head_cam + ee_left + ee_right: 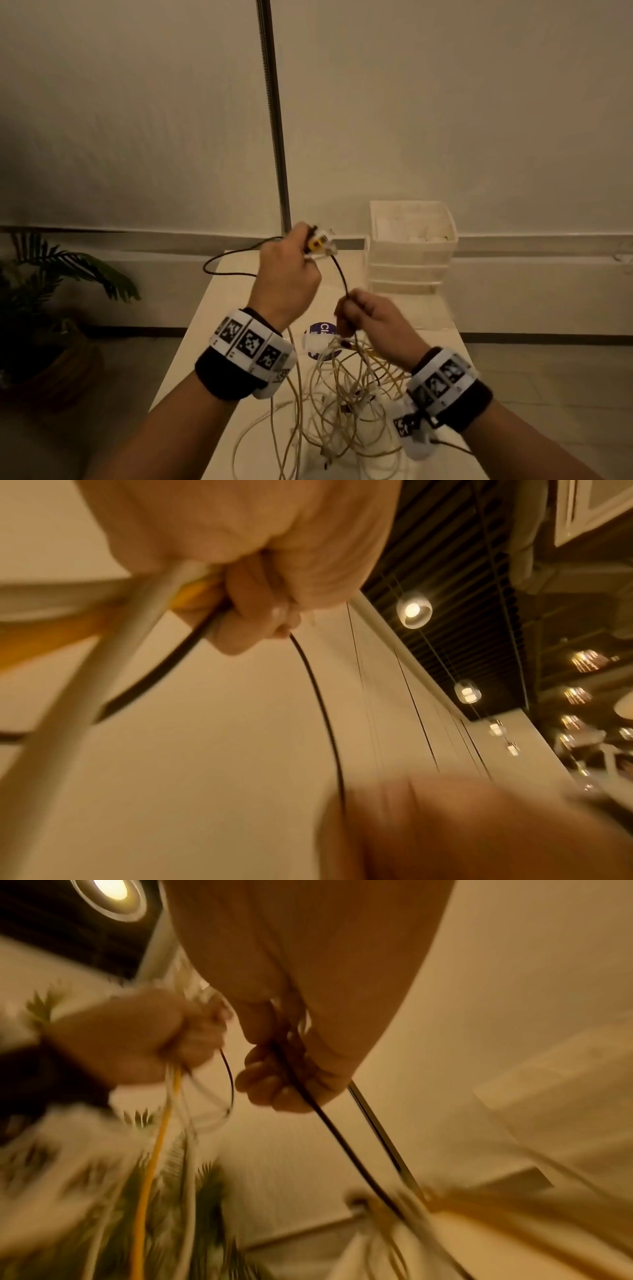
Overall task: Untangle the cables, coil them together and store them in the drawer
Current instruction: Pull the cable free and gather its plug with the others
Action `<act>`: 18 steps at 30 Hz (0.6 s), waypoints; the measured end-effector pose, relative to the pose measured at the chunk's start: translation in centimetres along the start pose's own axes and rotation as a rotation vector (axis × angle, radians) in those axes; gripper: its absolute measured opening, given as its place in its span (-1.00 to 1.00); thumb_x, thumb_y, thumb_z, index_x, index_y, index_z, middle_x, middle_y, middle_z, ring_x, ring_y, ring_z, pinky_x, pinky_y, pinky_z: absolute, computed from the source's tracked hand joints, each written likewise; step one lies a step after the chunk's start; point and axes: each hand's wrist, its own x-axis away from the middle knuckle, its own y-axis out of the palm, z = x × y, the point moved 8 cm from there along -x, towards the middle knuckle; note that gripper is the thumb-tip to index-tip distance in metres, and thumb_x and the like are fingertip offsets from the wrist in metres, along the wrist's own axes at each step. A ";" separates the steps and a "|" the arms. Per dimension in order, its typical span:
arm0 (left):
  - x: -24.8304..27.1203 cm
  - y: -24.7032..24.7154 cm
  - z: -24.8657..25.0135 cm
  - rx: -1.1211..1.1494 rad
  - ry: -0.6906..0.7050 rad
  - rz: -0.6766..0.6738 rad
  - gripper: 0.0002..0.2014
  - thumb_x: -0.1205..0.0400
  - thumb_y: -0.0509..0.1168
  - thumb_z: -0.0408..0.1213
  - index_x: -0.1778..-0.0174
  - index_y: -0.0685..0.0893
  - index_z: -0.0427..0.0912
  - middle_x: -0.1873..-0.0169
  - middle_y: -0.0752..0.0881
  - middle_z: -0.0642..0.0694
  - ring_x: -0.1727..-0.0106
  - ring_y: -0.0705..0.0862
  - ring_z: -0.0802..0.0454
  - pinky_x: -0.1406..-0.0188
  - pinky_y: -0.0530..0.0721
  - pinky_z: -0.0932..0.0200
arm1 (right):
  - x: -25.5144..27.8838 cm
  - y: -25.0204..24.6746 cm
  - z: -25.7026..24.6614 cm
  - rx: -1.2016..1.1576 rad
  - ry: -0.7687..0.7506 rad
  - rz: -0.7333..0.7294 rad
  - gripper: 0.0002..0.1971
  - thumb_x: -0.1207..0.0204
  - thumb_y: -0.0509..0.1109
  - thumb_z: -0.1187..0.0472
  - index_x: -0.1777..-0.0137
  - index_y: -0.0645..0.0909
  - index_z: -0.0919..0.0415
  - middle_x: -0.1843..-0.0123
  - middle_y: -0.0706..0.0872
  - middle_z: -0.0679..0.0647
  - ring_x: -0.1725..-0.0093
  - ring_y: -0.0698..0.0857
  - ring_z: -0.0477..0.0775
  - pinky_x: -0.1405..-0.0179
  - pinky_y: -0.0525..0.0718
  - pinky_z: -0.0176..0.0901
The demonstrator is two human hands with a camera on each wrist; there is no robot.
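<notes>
A tangle of white and yellow cables [346, 404] hangs and lies on the white table [205, 346] in front of me. My left hand [291, 270] is raised above the table and grips a bunch of cable ends with white and yellow plugs [320, 244]; its fingers [246, 615] curl round white, yellow and black strands. A black cable [340, 274] runs from that bunch down to my right hand [366, 318], which grips it in curled fingers [270, 1080]. The black cable [335, 1137] continues downward into the tangle.
A white stack of plastic drawers [409, 246] stands at the table's far right, its top bin holding pale items. A metal pole [274, 113] rises behind the table. A potted plant [44, 308] sits on the floor left. A purple round sticker [322, 330] marks the tabletop.
</notes>
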 end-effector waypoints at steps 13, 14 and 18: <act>0.1 -7.3 -0.7 0.027 -0.016 0.257 -0.50 -0.63 0.24 -0.56 -0.51 0.47 -0.21 0.20 0.58 0.26 0.27 0.58 0.39 0.29 0.48 0.67 | -0.4 -0.7 7.2 0.045 0.092 0.109 -0.72 -0.74 0.11 0.28 0.22 0.49 0.25 0.43 0.49 0.15 0.40 0.47 0.10 0.27 0.52 0.02; 0.6 -7.6 -0.4 0.035 0.029 0.286 -0.48 -0.64 0.25 -0.54 -0.55 0.44 -0.23 0.17 0.62 0.19 0.26 0.60 0.30 0.28 0.52 0.65 | -0.4 -1.0 6.9 -0.008 0.099 0.122 -0.72 -0.74 0.11 0.26 0.20 0.50 0.30 0.43 0.46 0.17 0.40 0.45 0.11 0.28 0.54 0.04; 2.2 -6.8 1.3 0.180 0.276 0.186 -0.78 -0.68 0.25 -0.33 -0.20 0.67 -0.28 0.11 0.74 0.19 0.27 0.70 0.34 0.35 0.59 0.45 | -0.8 -3.0 5.7 -0.404 0.162 0.230 -0.72 -0.72 0.13 0.23 0.19 0.55 0.28 0.48 0.32 0.08 0.47 0.28 0.03 0.36 0.34 -0.05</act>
